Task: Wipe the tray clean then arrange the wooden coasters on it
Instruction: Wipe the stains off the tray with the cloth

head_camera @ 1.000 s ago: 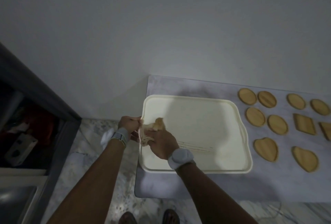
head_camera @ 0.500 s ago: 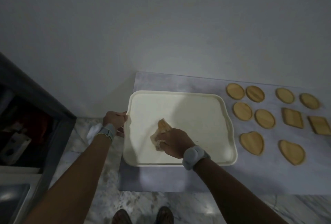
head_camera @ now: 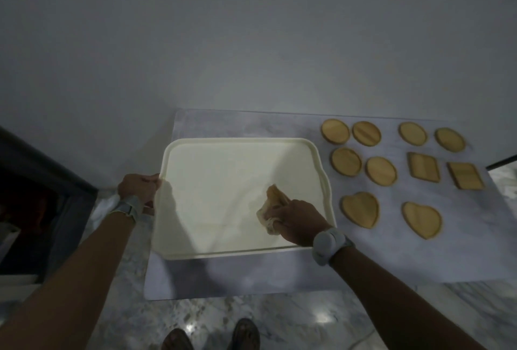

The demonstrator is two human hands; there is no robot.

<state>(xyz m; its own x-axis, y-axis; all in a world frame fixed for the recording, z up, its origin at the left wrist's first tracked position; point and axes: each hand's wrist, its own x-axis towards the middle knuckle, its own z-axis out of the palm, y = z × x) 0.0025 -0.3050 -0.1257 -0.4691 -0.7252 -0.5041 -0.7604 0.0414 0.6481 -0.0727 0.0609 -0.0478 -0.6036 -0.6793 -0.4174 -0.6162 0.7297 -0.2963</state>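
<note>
Tray (head_camera: 223,198) looks light, slippery plastic (rim's the handle): left hand (head_camera: 138,188) pinches its edge, right hand (head_camera: 296,222) clutches soft cloth (head_camera: 270,209).

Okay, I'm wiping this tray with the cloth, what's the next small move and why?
Probably sweep the cloth along the near right corner. Your right hand has it pressed on the tray there, your left hand steadies the left rim, and the coasters all lie off it.

tray (head_camera: 223,142) middle: bare, passable | 9 o'clock rim: blocked by left hand (head_camera: 138,188) | 4 o'clock: right hand (head_camera: 295,222) with cloth (head_camera: 270,204) | 3 o'clock table (head_camera: 461,251): coasters (head_camera: 380,170) crowd, narrow gaps
</note>
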